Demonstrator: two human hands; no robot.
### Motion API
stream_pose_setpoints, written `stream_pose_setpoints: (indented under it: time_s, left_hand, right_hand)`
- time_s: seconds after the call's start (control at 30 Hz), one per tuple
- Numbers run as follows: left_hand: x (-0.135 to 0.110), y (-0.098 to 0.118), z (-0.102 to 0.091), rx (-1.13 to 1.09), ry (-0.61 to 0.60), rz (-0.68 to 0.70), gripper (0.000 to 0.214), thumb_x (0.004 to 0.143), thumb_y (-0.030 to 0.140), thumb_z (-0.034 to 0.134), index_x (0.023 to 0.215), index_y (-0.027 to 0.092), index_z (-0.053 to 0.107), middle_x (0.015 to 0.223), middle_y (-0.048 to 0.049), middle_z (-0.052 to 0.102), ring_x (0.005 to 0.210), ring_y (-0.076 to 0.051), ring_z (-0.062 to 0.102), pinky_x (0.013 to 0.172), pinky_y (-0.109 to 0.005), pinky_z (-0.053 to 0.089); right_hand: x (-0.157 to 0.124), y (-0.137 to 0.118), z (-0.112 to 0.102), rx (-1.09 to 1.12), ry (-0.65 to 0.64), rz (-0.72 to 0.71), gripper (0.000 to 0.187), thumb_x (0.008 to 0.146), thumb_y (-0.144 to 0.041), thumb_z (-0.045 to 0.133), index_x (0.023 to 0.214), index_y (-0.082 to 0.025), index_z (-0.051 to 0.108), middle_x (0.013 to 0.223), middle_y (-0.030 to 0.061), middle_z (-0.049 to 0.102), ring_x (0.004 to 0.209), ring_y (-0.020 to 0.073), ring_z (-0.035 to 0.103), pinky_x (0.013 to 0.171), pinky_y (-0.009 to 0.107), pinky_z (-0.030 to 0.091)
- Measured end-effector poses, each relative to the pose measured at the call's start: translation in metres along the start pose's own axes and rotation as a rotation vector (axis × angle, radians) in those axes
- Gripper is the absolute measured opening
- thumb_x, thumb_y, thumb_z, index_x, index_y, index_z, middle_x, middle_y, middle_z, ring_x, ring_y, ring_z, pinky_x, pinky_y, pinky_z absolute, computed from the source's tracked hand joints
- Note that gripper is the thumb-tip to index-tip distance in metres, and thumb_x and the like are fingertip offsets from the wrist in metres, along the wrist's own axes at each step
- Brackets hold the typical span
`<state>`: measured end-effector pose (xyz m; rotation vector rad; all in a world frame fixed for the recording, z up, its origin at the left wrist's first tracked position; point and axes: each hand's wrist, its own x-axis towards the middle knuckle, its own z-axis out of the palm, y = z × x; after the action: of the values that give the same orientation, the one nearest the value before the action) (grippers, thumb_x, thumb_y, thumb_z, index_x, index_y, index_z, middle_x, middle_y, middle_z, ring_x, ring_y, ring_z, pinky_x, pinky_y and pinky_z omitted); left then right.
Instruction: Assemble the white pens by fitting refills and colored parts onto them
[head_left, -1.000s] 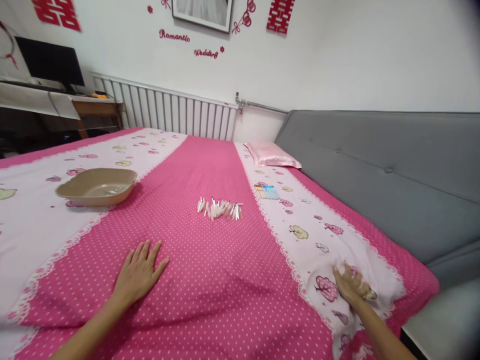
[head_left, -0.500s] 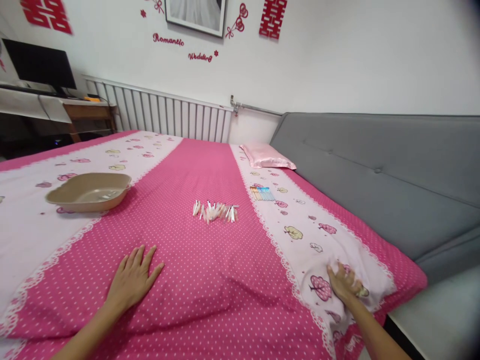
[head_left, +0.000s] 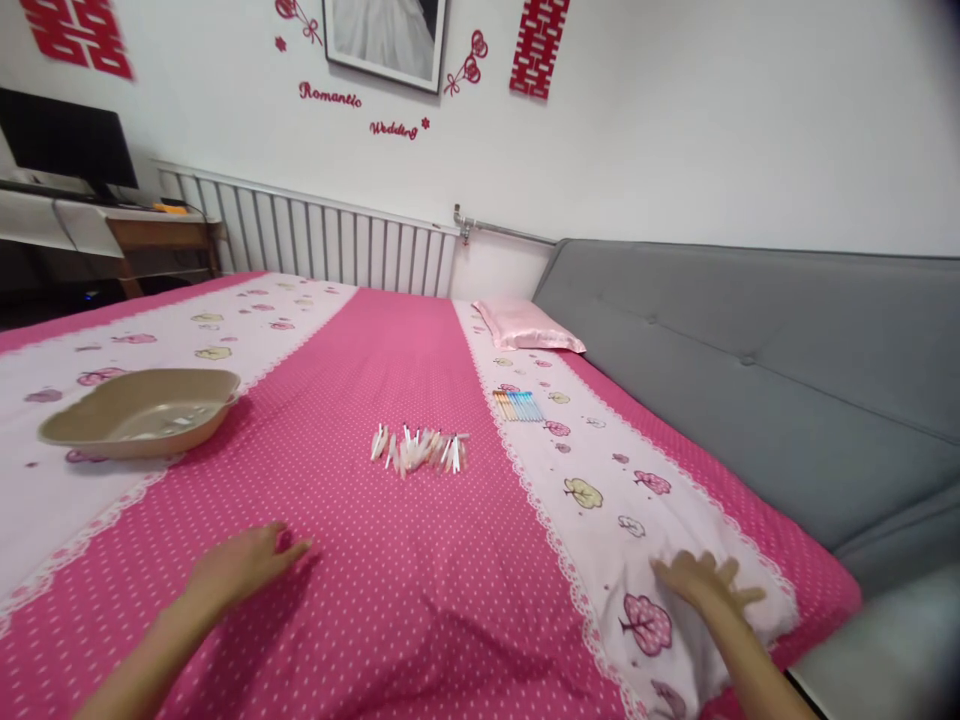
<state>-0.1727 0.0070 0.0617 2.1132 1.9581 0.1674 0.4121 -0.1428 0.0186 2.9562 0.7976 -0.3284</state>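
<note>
My left hand (head_left: 244,565) is just above the pink dotted bedspread (head_left: 360,620), holding nothing, thumb apart from the fingers. Its shadow falls on the cloth below. Fingers spread, my right hand (head_left: 705,580) is at the pale tree-print stripe near the bed's right edge, also with nothing in it. Beyond both hands, in the middle, lies a loose heap of small slim whitish sticks (head_left: 420,450), some with dark ends; their kind is too small to tell. A neat row of slim orange-to-blue sticks (head_left: 519,405) lies to its right. On the left sits a beige basin (head_left: 142,410) with small pale items inside.
A pink pillow (head_left: 525,325) lies at the far right of the bed, against the grey padded headboard (head_left: 750,330). Behind the bed runs a white radiator (head_left: 322,235). A desk (head_left: 161,235) with a black monitor (head_left: 67,140) stands at the far left.
My left hand has lifted off the bedspread, where it lay flat. My right hand's fingers have spread out more. The view has tilted up a little, so things sit lower.
</note>
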Motion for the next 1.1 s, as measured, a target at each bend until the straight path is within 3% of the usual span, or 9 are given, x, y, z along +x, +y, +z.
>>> stream_pose_setpoints:
  time_s: [0.07,0.1,0.2,0.33,0.43,0.63,0.83,0.97,1.1]
  left_hand:
    - [0.018,0.024,-0.022,-0.015,-0.018,-0.007,0.076,0.066,0.065,0.04,0.114,0.009,0.058,0.112,-0.0209,0.061,0.101,-0.035,0.058,0.082,-0.043,0.044]
    - [0.028,0.038,-0.033,-0.032,0.0,0.01,0.078,0.067,0.065,0.04,0.117,0.008,0.056,0.116,-0.0212,0.058,0.104,-0.035,0.056,0.083,-0.042,0.044]
    - [0.057,0.087,-0.059,-0.137,0.099,0.073,0.075,0.072,0.062,0.035,0.122,0.008,0.05,0.117,-0.0195,0.058,0.104,-0.032,0.057,0.084,-0.041,0.043]
    - [0.095,0.138,-0.075,-0.344,0.264,0.044,0.067,0.074,0.059,0.039,0.122,0.013,0.051,0.111,-0.0159,0.062,0.097,-0.028,0.06,0.08,-0.038,0.045]
    - [0.119,0.154,-0.072,-0.464,0.382,-0.028,0.067,0.074,0.062,0.04,0.121,0.015,0.051,0.105,-0.0153,0.063,0.094,-0.028,0.06,0.078,-0.04,0.046]
    - [0.153,0.144,-0.04,-0.56,0.536,-0.186,0.065,0.073,0.064,0.042,0.12,0.02,0.051,0.104,-0.012,0.062,0.087,-0.026,0.061,0.077,-0.043,0.047]
    - [0.174,0.117,-0.011,-0.518,0.466,-0.259,0.065,0.073,0.065,0.041,0.119,0.021,0.051,0.101,-0.0102,0.061,0.083,-0.025,0.061,0.076,-0.041,0.047]
    - [0.176,0.105,-0.005,-0.495,0.436,-0.245,0.065,0.071,0.064,0.044,0.119,0.021,0.051,0.101,-0.0107,0.061,0.079,-0.024,0.062,0.076,-0.041,0.048]
    - [0.174,0.099,-0.004,-0.486,0.464,-0.24,0.067,0.071,0.066,0.042,0.118,0.02,0.052,0.099,-0.0112,0.062,0.081,-0.026,0.062,0.073,-0.042,0.048]
  right_hand:
    - [0.0,-0.033,-0.027,0.045,0.118,-0.085,0.062,0.079,-0.046,0.04,0.133,-0.015,0.038,0.146,0.0157,0.02,0.134,0.0384,0.008,0.1,0.062,0.013]
    - [0.0,-0.053,-0.038,0.124,0.112,-0.179,0.063,0.079,-0.047,0.042,0.133,-0.016,0.036,0.145,0.016,0.024,0.133,0.0372,0.015,0.1,0.059,0.018]
    - [0.002,-0.124,-0.056,0.461,-0.041,-0.5,0.056,0.082,-0.039,0.044,0.131,-0.012,0.038,0.132,0.0174,0.045,0.122,0.0265,0.043,0.098,0.042,0.034]
    - [0.017,-0.224,-0.052,0.507,-0.022,-0.617,0.054,0.082,-0.039,0.046,0.13,-0.014,0.038,0.124,0.0117,0.055,0.112,0.0203,0.052,0.092,0.031,0.04]
    - [0.04,-0.288,-0.043,0.479,0.044,-0.642,0.055,0.082,-0.036,0.048,0.129,-0.01,0.037,0.126,0.0136,0.052,0.114,0.0204,0.05,0.094,0.029,0.037]
    - [0.084,-0.36,-0.025,0.338,0.147,-0.519,0.057,0.077,-0.036,0.052,0.122,-0.003,0.042,0.123,0.0231,0.048,0.114,0.0314,0.046,0.089,0.038,0.039]
    - [0.104,-0.391,-0.009,0.201,0.23,-0.443,0.041,0.08,-0.025,0.047,0.116,-0.005,0.05,0.123,0.0239,0.045,0.113,0.0314,0.044,0.089,0.039,0.039]
    - [0.11,-0.407,-0.009,0.138,0.226,-0.389,0.04,0.079,-0.017,0.049,0.115,-0.001,0.05,0.119,0.0269,0.046,0.111,0.0312,0.046,0.085,0.038,0.041]
    - [0.113,-0.417,-0.011,0.098,0.261,-0.346,0.036,0.085,-0.011,0.037,0.117,0.0,0.047,0.117,0.0283,0.047,0.113,0.0304,0.046,0.084,0.039,0.041]
